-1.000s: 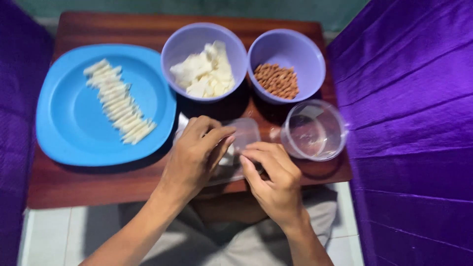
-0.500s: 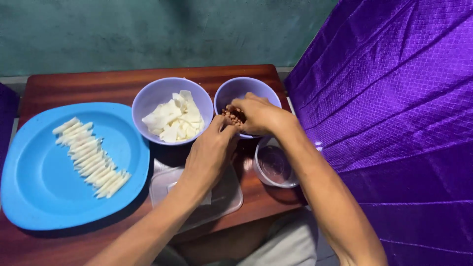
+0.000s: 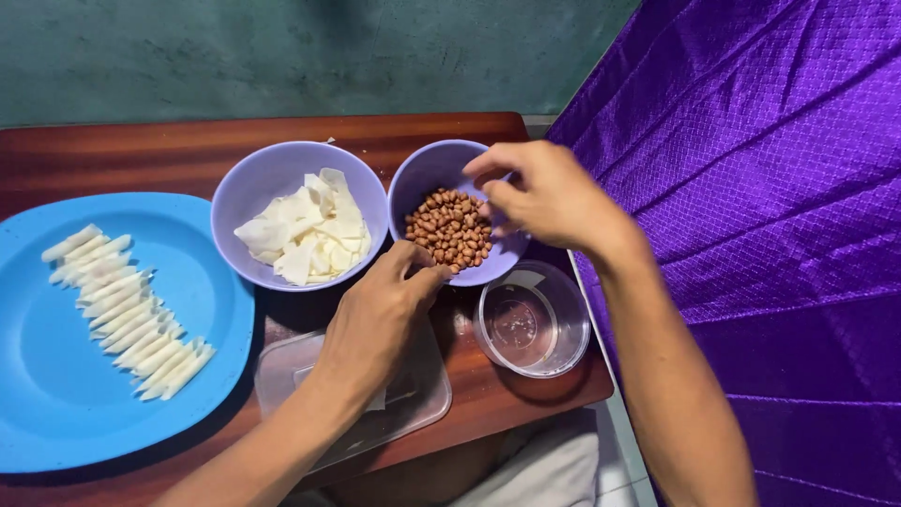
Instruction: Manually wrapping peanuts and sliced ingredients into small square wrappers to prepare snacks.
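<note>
Two bare hands work over a dark red wooden worktop. The right hand reaches into the small lilac plastic bowl of brown peanuts at the far right, its fingertips pinched together above the heap; whether a nut sits between them cannot be told. The left hand rests loosely curled, holding nothing visible, at that bowl's near rim and over a clear rectangular plastic lid bearing a white scrap. Just left stands a larger lilac plastic bowl of white wrapper pieces; farther left, a big blue plastic plate carries a row of slim white rolls. An empty clear round plastic tub sits near right, beside purple quilted cloth. The peanuts look light, hard, smooth and prone to rolling, best taken singly in a fingertip pinch.
</note>
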